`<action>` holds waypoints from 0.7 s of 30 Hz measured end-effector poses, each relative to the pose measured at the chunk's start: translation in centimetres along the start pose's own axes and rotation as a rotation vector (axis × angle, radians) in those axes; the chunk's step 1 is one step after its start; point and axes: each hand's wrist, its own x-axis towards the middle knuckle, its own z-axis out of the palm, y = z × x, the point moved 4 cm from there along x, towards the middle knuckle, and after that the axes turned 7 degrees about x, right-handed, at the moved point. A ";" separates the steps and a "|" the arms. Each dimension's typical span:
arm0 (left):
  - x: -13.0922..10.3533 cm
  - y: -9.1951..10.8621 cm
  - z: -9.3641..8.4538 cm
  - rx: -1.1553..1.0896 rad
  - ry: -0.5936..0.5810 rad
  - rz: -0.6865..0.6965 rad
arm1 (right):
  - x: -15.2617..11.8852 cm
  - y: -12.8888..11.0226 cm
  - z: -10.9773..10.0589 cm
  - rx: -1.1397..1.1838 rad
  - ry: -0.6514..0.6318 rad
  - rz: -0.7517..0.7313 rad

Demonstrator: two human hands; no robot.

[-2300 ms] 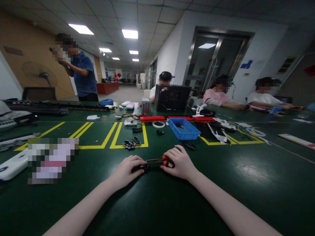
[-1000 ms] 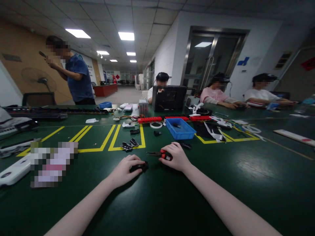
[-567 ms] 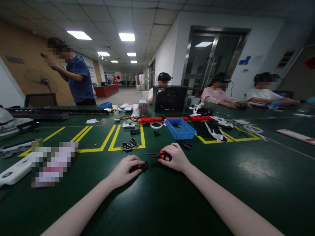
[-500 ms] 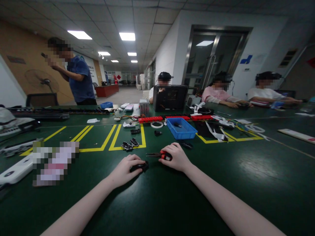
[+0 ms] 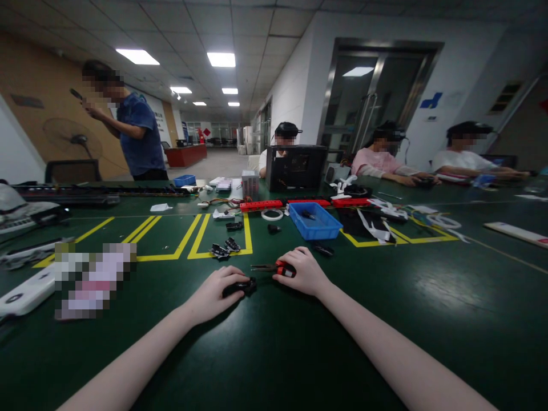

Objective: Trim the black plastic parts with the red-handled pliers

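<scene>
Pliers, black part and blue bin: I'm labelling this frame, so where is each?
pliers [image 5: 280,268], head view, on the red handle by the right hand.
black part [image 5: 240,285], head view, its top under the left hand.
blue bin [image 5: 322,230], head view, near wall.

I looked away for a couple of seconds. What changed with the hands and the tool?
The pliers in the right hand have come off the small black part and now lie apart from it, further from the person. The left hand still holds the part on the green table. The blue bin stayed put.
</scene>
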 end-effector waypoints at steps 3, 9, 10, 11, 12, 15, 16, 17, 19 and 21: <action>0.0 0.1 -0.1 -0.014 -0.007 -0.006 | 0.0 -0.2 0.2 -0.016 -0.033 -0.008; -0.1 0.1 -0.1 -0.004 0.014 0.019 | 0.0 -0.3 0.3 -0.027 -0.040 -0.002; 0.0 0.1 -0.1 0.000 0.017 0.022 | 0.0 -0.3 0.2 -0.027 -0.043 0.000; 0.0 0.1 0.0 0.004 0.019 0.023 | 0.1 -0.3 0.2 -0.027 -0.047 0.001; 0.0 0.0 0.0 0.007 0.017 0.023 | 0.1 -0.3 0.2 -0.027 -0.052 0.002; 0.1 0.0 0.1 0.013 0.012 0.023 | 0.1 -0.5 0.1 -0.033 -0.063 0.002; 0.1 0.0 0.1 0.018 0.010 0.026 | 0.0 -0.6 0.1 -0.039 -0.065 0.000; 0.1 -0.1 0.2 0.024 0.010 0.031 | 0.0 -0.6 0.1 -0.049 -0.065 -0.001; 0.0 -0.1 0.2 0.035 0.013 0.036 | -0.2 -0.8 0.0 -0.078 -0.053 -0.004; -0.1 -0.3 0.3 0.043 0.017 0.035 | -0.4 -0.9 -0.1 -0.107 -0.029 -0.005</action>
